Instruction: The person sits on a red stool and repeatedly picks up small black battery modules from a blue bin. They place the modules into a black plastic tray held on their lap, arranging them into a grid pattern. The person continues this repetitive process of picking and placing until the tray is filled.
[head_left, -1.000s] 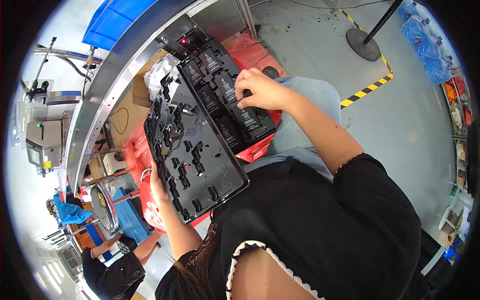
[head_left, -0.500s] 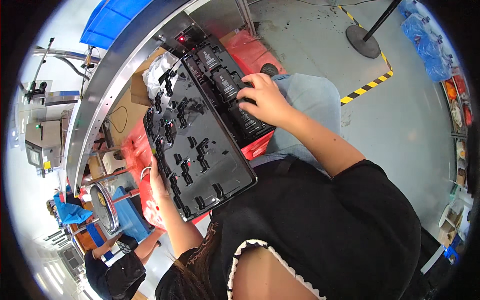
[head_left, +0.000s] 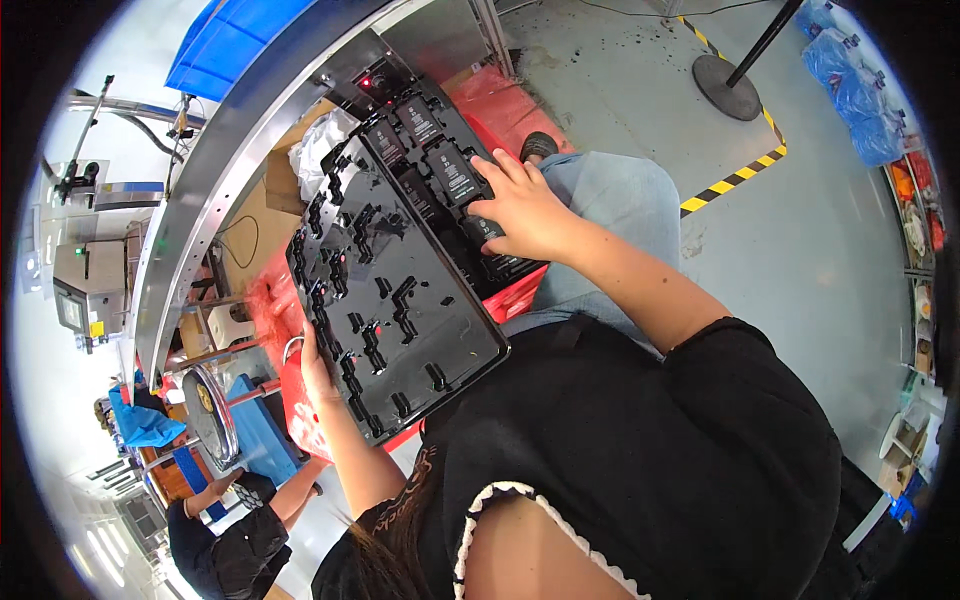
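Observation:
A black moulded plastic tray [head_left: 425, 320] with raised ridges is tilted in front of me. My left hand [head_left: 318, 368] grips its left edge, fingers hidden beneath. Right of it lies a second black tray [head_left: 455, 105], holding several flat black batteries [head_left: 452, 170] with pale print. The first tray overlaps part of that one and hides some of the batteries. My right hand [head_left: 525, 208] rests over the batteries, its fingers spread and the thumb low near the closest one. Fingertips touch the batteries' right side; nothing is visibly lifted.
Red plastic sheeting [head_left: 500, 105] lies under the trays. A curved metal frame [head_left: 215, 180] runs along the left, with a blue bin [head_left: 225, 45] above. A round stand base [head_left: 726, 88] is on the floor by striped tape. Another person [head_left: 235, 540] is at lower left.
The upper tray has shifted slightly left, uncovering more batteries beside it. My right hand has slid a little toward the left and down, its fingers now flatter and wider apart.

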